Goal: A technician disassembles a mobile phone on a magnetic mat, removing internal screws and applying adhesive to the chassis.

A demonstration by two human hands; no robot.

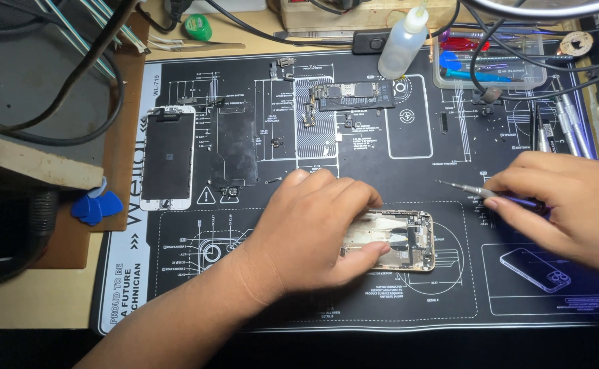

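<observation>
Opened phone shell [402,239] lies on the dark printed mat [450,301] near the bench's front edge, pinned under my left hand [316,229], fingers pressed flat along its lower rim. My right hand [566,205] pinches a thin screwdriver [480,192], tip aimed left, just beside the shell. I'd judge it best to keep the shell firmly braced and bring the tip in upright. Loose board parts [354,96], a removed screen [167,156] and a squeeze bottle [403,41] sit farther back, well apart; nothing blocks the path.
</observation>
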